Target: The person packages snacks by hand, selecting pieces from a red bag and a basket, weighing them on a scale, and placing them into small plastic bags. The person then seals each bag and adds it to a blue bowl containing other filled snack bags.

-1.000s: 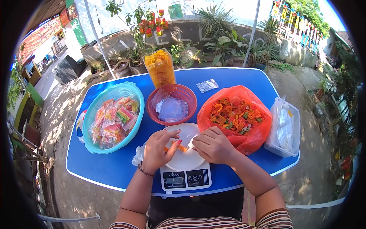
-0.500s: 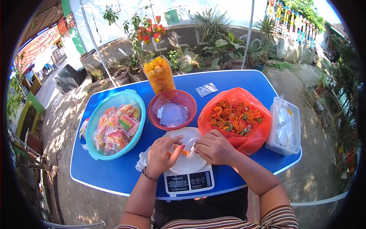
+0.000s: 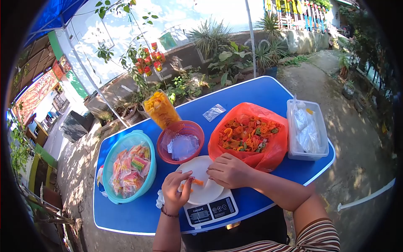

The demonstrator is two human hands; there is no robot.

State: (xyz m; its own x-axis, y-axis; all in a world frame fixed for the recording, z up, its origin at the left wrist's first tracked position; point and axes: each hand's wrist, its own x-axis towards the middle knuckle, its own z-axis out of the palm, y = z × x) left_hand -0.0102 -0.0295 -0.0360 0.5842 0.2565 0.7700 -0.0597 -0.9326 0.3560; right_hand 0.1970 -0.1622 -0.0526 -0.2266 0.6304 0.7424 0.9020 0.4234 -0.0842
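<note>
A white plate rests on a white kitchen scale at the table's near edge. My left hand is over the plate's left side, thumb and fingers apart, beside small orange pieces. My right hand is at the plate's right side, its fingers bent together; what they hold, if anything, is hidden. Behind it, a red plastic bag lies open, full of orange, red and green pieces. A red basket with clear small bags stands behind the plate.
On the blue table, a turquoise basket of filled packets stands left. An orange-filled container is at the back, near a clear packet. A clear box of plastic bags is right. White crumpled plastic lies by my left wrist.
The view has tilted and shifted, so the table appears rotated. Both hands remain at the plate; more of the orange pieces beside my left hand shows.
</note>
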